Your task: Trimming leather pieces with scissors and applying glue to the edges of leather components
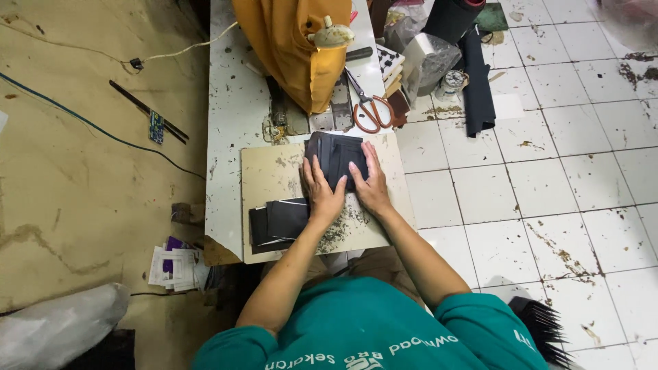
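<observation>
1. The left hand (322, 188) and the right hand (370, 181) both lie flat, fingers spread and unclenched, pressing on one black folded leather piece (334, 157). Neither hand grips it.
2. The near edge of that piece is hidden under the palms, so its full outline cannot be told. It rests on a beige board (274, 175) on the tabletop (233, 123).
3. Just nearer the person than the left hand lies a stack of black flat pieces (277, 223). They overlap so closely that the count cannot be made out; at least two layers show.
4. Beyond the hands stands one sewing machine (322, 113), almost wholly hidden under an orange cloth cover (295, 41); only its metal base shows.
5. Beyond the right hand lies one pair of scissors (370, 109) with orange-brown handles, near a cluttered heap of boxes and wrapped things that is too crowded to count.
6. Further off to the right of the right hand, one dark strip of material (476, 82) lies on the white tiled floor (548, 171).
7. To the left of the left hand, on the brown floor, lie two thin dark sticks (147, 109) and a small pile of paper slips (175, 264).
8. One pale bag (55, 325) is cut off at the lower left edge.
</observation>
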